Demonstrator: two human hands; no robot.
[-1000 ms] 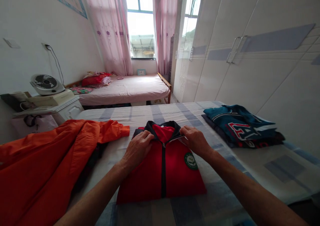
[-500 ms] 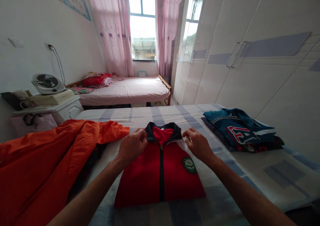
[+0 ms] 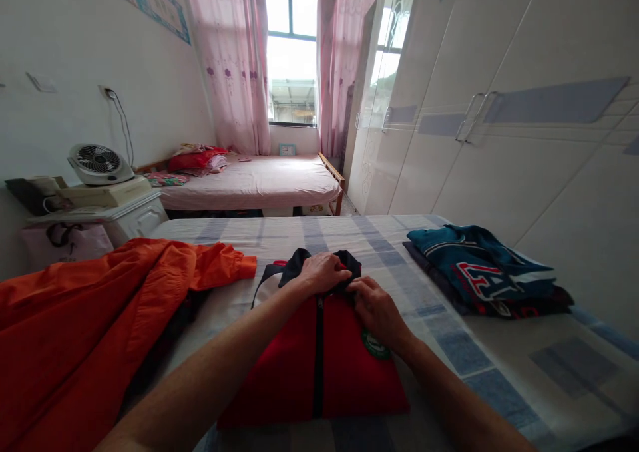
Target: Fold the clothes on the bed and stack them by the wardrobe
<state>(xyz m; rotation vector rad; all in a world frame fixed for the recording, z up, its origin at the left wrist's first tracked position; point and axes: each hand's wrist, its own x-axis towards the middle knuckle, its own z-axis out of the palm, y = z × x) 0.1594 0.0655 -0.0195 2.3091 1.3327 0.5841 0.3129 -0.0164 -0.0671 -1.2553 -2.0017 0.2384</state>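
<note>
The left hand (image 3: 323, 272) lies curled over the dark collar of a folded red zip-front jacket with a round green chest badge (image 3: 319, 352), fingers bent down and gripping the collar fabric. The right hand (image 3: 375, 309) sits just beside it, touching it, fingers closed on the jacket's right shoulder near the collar, its wrist partly covering the badge. Both forearms reach in from the near edge of the bed.

The jacket lies flat on a bed covered with a pale sheet checked in blue-grey stripes (image 3: 499, 352), close to the near edge and about midway between the left and right sides, with its black zip running straight toward the near edge.

To the left of the jacket, a loose, crumpled orange fabric jacket (image 3: 90, 325) spreads over the bed's left side, one sleeve end near the red jacket's collar. To the right, well apart, a folded stack of teal and dark clothes with red and white lettering (image 3: 486, 269) rests by the right edge, next to a white wardrobe (image 3: 524, 166).

Beyond the far edge stands a second bed with a pink sheet (image 3: 254, 182), and a small white fan (image 3: 100, 162) sits on a white bedside cabinet (image 3: 130, 219) at the left.
</note>
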